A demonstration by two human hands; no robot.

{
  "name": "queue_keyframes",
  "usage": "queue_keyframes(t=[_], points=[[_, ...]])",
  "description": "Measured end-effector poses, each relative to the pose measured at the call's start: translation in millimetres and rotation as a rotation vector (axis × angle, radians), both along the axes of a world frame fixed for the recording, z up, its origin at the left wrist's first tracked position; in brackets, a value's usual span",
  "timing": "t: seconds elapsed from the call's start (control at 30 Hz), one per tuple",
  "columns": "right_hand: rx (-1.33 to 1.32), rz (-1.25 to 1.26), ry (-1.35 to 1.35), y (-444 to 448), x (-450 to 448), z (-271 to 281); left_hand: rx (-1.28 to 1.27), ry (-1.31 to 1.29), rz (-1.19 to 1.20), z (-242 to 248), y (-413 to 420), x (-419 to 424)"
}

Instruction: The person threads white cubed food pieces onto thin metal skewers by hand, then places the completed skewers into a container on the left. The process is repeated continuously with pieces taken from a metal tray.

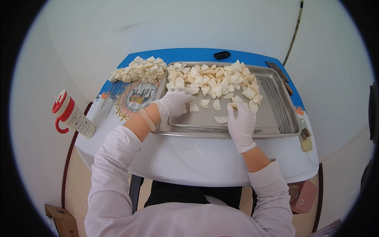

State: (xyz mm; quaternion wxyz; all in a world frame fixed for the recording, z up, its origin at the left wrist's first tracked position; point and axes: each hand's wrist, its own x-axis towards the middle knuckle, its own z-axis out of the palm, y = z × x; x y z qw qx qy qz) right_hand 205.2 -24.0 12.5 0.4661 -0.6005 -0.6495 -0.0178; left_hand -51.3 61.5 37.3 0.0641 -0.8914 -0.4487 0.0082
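Both my hands wear thin white gloves. My right hand (242, 120) pinches a pale slice (234, 105) between thumb and fingers, above the front of a shallow metal tray (204, 118). Curled over the tray's left part is my left hand (175, 103); its fingertips are partly hidden, so I cannot tell what they hold. A heap of white, wedge-cut vegetable pieces (217, 78) fills the tray's back. Several loose pieces, among them a half-round slice (216, 105), lie between my hands. Thin metal skewers (274, 103) lie along the tray's right side, others (204, 129) along its front edge.
Left of the tray, loaded skewers (142, 69) are piled with their bare ends toward me. A red-lidded bottle (74, 114) stands at the left edge. A cleaver (276, 71) lies back right, a phone (305, 136) at the right edge, a black object (222, 55) behind.
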Motion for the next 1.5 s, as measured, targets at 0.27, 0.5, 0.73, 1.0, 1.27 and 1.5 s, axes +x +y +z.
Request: queue_keyframes(t=[0.27,0.5,0.73,1.0,1.27,1.5], points=[[-0.048,0.011,0.02,-1,2,1,-0.04,0.047,-0.042,-2,-8,16],[0.01,0.022,0.049,-6,-3,11,-0.697,-1.318,0.187,0,-41,15],[0.032,0.023,0.03,-5,-2,10,-1.105,-2.014,0.417,-12,-59,28],[0.088,0.049,-0.103,-6,-4,6,-1.105,-2.225,0.342,-33,-54,24],[0.218,0.085,-0.113,-16,-8,17,-0.963,-2.325,0.426,-25,-61,28],[0.153,0.071,-0.181,-21,-10,21,-0.96,-2.289,0.417,-27,-59,28]])
